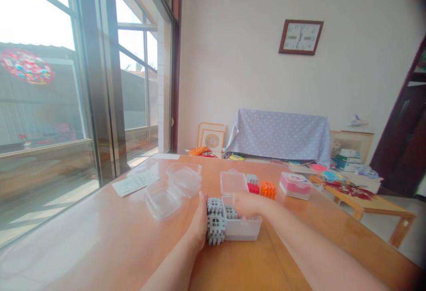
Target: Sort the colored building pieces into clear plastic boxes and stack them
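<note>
My left hand (pixel 199 224) rests edge-on against a stack of grey interlocking blocks (pixel 215 226) on the wooden table (pixel 100 242), fingers straight and together. My right hand (pixel 248 205) reaches over an open clear plastic box (pixel 242 230), its fingers curled down on grey blocks (pixel 230 212) inside the box. The box's lid (pixel 233 181) stands open behind it. Beyond lie a small grey block (pixel 252 178), a red block (pixel 253 188) and an orange block (pixel 268 189).
Two clear plastic tubs (pixel 163 198) (pixel 184 176) and a printed sheet (pixel 136 182) lie at the left. A pink-and-white box (pixel 295 184) sits at the right. A low table (pixel 366 202) with clutter, a cloth-covered piece of furniture (pixel 279 133) and large windows (pixel 66 82) surround the table.
</note>
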A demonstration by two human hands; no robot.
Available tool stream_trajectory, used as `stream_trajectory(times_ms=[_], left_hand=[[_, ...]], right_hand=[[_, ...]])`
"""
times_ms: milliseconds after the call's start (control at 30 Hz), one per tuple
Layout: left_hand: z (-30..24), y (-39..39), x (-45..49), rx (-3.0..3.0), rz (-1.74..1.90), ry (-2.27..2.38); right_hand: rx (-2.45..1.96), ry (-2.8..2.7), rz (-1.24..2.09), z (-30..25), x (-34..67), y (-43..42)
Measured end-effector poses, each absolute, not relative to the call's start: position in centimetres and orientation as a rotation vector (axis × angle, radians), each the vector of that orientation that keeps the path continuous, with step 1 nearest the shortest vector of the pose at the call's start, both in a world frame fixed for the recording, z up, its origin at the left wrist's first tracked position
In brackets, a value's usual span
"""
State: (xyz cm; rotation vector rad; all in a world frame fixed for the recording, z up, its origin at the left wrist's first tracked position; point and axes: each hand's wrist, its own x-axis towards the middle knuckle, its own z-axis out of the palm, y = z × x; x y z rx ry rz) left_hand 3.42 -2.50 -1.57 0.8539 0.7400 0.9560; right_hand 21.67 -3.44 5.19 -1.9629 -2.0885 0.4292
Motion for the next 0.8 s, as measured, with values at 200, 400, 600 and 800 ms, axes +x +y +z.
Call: stream_trajectory(times_ms=[200,400,600,800], left_hand=[[-2.0,-2.3,3.4,0.86,0.964,0.741],[-3.6,-1.1,3.4,0.841,1.038,0.677],[-4.4,-0.1,3.1,0.835,1.146,0.728],[-5.1,0.7,2.6,0.877,1.185,0.813]], right_hand=[[-2.154,-2.061,0.532,5.7,21.8,-4.2],[-2.009,-1.983,0.301,6.4,21.9,-5.2],[-1.874,-1.978,0.267,6.1,20.7,-6.0],[-1.71,-2.177,0.073,6.8,19.3,-5.5]])
